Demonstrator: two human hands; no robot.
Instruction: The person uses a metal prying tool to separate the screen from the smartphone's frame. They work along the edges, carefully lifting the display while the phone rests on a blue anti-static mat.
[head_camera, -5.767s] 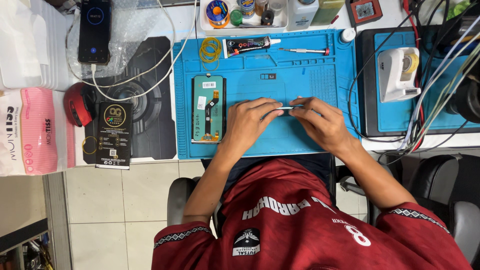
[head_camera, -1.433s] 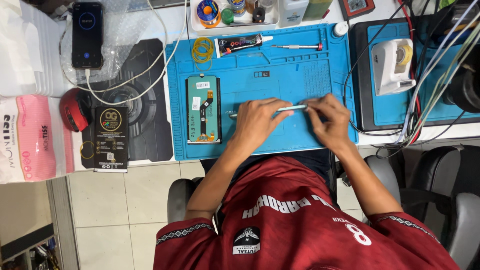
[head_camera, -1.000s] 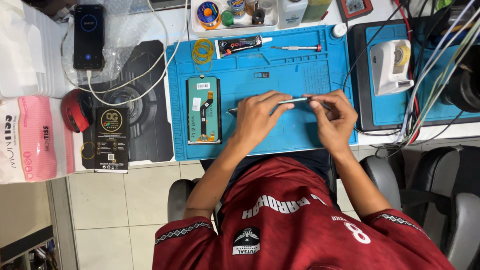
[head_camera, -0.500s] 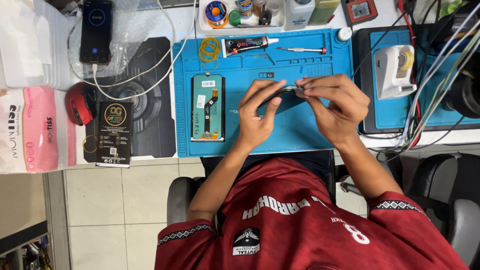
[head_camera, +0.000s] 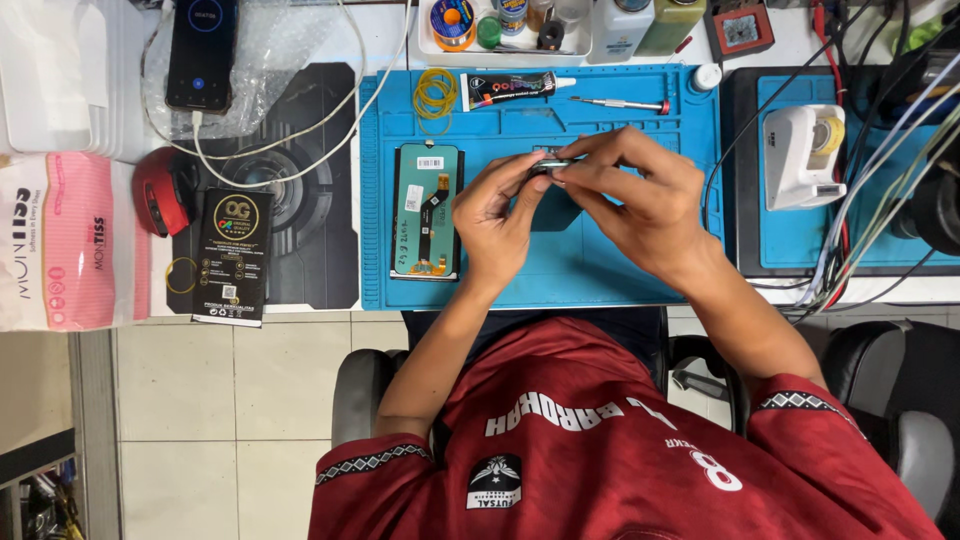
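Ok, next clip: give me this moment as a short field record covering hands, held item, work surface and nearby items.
left hand: fingertips pinching a small metal tool
right hand: gripping the same tool from the other end
small metal tool: thin, mostly hidden by fingers
blue mat: under both hands
phone screen panel: face down, left of the hands
glue tube: at mat's far edge
screwdriver: beside the tube

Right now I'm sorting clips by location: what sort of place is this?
Probably a phone repair bench: a blue work mat, a bare phone screen panel, a glue tube and a small screwdriver.
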